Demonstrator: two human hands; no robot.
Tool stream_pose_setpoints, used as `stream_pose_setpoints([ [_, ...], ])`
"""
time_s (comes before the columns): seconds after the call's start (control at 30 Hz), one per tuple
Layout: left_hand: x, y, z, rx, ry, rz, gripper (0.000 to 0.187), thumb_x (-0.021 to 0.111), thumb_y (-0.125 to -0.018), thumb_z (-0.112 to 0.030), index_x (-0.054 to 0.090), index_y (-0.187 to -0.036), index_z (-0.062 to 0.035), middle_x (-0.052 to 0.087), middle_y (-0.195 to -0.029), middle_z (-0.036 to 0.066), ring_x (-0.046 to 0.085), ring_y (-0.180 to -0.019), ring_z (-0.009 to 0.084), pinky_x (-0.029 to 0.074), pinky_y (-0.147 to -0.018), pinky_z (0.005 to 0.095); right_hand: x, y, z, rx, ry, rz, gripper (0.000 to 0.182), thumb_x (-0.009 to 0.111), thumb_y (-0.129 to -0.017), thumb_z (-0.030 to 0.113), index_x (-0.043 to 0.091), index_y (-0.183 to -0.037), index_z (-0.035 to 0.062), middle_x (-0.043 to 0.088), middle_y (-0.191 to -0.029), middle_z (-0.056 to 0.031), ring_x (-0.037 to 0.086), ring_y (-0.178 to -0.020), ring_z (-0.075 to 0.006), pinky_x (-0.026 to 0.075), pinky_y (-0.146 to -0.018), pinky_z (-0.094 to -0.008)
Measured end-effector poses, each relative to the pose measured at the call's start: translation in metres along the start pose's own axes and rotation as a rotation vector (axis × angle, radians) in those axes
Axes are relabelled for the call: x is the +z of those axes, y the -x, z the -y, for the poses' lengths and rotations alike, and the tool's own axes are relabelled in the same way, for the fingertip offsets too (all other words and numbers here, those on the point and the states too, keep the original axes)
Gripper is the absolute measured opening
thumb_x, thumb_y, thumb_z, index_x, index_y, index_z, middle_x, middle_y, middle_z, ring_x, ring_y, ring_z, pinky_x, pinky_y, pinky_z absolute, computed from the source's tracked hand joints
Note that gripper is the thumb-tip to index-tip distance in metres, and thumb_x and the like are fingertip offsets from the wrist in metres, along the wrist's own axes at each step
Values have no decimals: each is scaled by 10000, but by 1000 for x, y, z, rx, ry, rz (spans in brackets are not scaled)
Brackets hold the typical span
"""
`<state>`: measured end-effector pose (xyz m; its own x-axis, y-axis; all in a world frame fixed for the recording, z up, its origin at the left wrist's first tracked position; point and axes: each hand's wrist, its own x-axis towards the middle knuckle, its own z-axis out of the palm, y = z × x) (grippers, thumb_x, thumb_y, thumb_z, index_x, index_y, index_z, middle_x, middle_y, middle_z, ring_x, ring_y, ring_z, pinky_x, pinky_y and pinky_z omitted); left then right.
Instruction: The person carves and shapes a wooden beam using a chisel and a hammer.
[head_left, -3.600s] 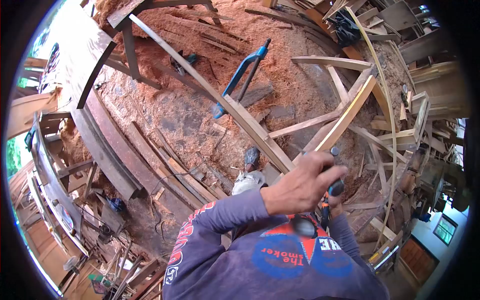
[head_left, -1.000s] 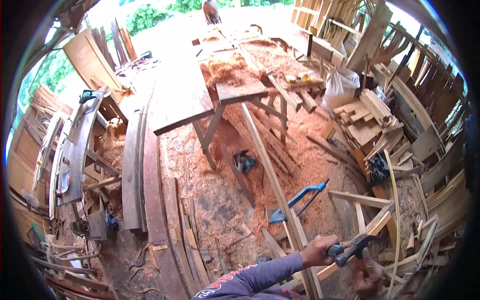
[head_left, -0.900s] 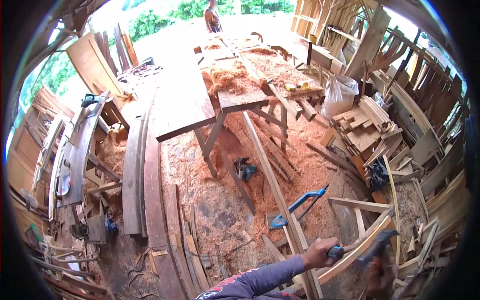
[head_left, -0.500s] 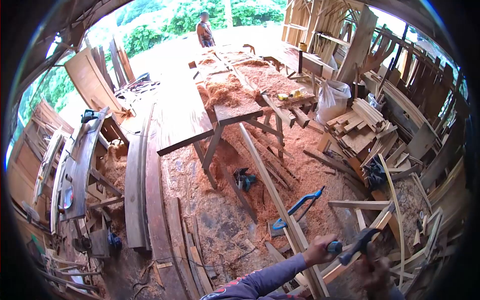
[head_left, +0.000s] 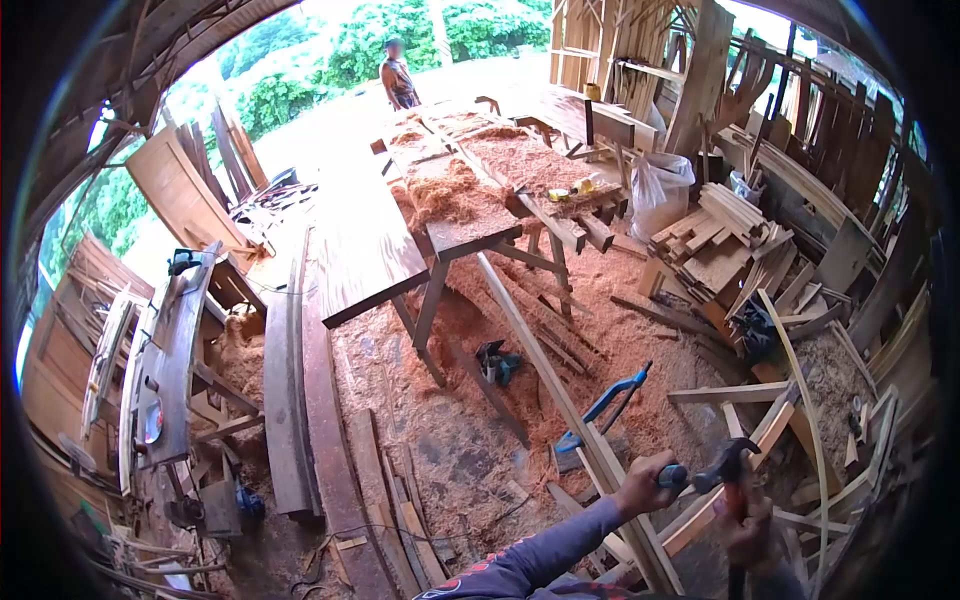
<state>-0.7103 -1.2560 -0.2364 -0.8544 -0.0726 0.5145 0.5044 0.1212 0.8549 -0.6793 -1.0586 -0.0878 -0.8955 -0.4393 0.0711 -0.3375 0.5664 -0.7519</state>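
My left hand (head_left: 645, 485) is wrapped around a tool with a blue-and-black handle (head_left: 673, 477); its working end is hidden. My right hand (head_left: 748, 528) grips a claw hammer (head_left: 727, 465) by its orange-and-black handle. The hammer's striking face is close beside the butt of the blue-and-black handle. A long narrow board (head_left: 548, 362) runs beneath my left forearm and up toward the workbench. A bow saw with a blue frame (head_left: 612, 400) lies just beyond my left hand, beside that board.
A bench (head_left: 345, 300) heaped with wood shavings (head_left: 450, 190) stands ahead. A power tool (head_left: 497, 363) lies on the shavings-strewn floor. Stacked offcuts (head_left: 725, 235) and a plastic sack (head_left: 660, 190) are at right; planks (head_left: 290, 400) lie left. A person (head_left: 397, 80) stands beyond the bench.
The hammer has swung to a more upright angle, its head a little higher. My left hand keeps its hold on the blue-and-black handle. The whole view has shifted slightly.
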Motion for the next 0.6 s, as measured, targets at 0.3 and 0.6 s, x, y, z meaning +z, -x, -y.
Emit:
stream_pose_setpoints([
  [0.3, 14, 8, -7, 121, 57, 39, 175, 738, -756, -115, 577, -805, -69, 564, -695, 109, 614, -610, 303, 479, -546, 378, 106, 119, -175, 174, -343, -435, 421, 682, -890, 197, 571, -1237, -15, 681, -1021, -189, 647, -864, -226, 524, -715, -400],
  [0.6, 33, 30, -8, 374, -108, 193, 216, 706, -645, -92, 548, -792, -78, 491, -707, 92, 566, -613, 291, 456, -523, 397, 91, 169, -185, 791, -102, -76, 548, 784, -806, 393, 638, -1096, -49, 675, -1043, -240, 647, -955, -254, 508, -817, -414],
])
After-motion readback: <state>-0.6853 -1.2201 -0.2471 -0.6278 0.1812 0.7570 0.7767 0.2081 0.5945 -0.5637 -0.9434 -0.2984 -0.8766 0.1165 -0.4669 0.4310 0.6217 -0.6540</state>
